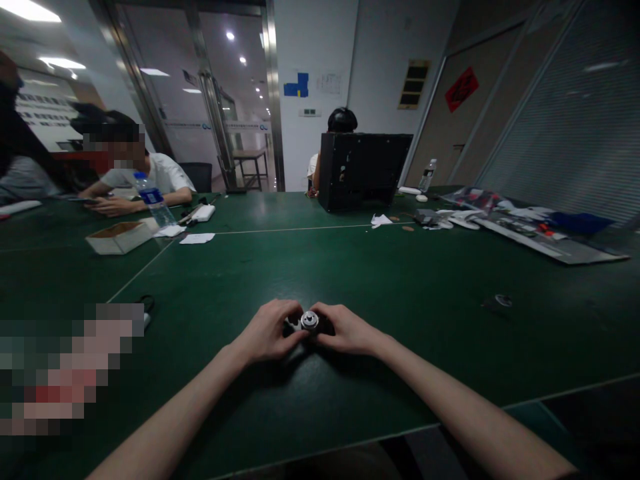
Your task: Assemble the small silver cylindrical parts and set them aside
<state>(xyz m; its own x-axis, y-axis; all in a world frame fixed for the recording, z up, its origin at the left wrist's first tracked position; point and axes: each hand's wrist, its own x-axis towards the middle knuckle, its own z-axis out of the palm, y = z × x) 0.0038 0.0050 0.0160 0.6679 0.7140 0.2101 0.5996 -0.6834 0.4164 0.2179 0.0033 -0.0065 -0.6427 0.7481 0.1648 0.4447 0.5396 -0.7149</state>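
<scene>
Green and smooth, the broad tabletop (270,257) bears, at far left, an open pale rectangular box (117,241) and, just beside it, a clear plastic bottle with a blue cap (154,200). Nearer the middle, the bare left hand (273,330) curls inward, thumb and forefinger pinching one side of a small round silver metal part with a dark centre (310,321). That part sits between the two hands, at the table's near side (whether its underside touches the surface, I cannot tell). It looks stiff and light enough for fingertips, perhaps dense for its size; its polished rim could prove slippery, and anything finer at the centre might be delicate, so the outer edge seems the place to hold. To its right, the bare right hand (345,327) mirrors the pinch on the opposite side, its fingertips partly hiding something dark beneath.
</scene>
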